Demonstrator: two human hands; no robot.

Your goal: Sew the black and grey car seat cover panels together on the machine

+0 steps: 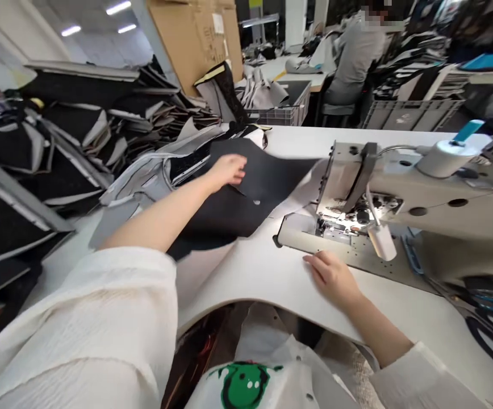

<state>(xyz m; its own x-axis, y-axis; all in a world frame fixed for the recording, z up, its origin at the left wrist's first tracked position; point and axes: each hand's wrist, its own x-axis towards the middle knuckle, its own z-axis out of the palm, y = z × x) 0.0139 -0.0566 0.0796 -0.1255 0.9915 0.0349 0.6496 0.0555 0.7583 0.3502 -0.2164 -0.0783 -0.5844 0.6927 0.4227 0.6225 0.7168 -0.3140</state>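
A dark grey fabric panel (267,176) with a pale underside lies on the white sewing table, left of the sewing machine (434,204). Above this panel is my left hand (229,170), its fingers loosely bent and apart, slightly blurred; whether it touches the cloth I cannot tell. My right hand (331,275) rests by the front edge of the machine bed, index finger reaching left, nothing visible in it. The machine's lamp lights the needle area (349,218). Grey and black sewn pieces (153,176) are bunched beyond my left forearm.
Stacks of black and grey pieces (71,130) rise at the left. A thread cone (446,159) stands on the machine, and black-handled scissors (480,318) lie at right. Behind are grey crates (412,115), a cardboard box (191,40) and a seated person (352,57).
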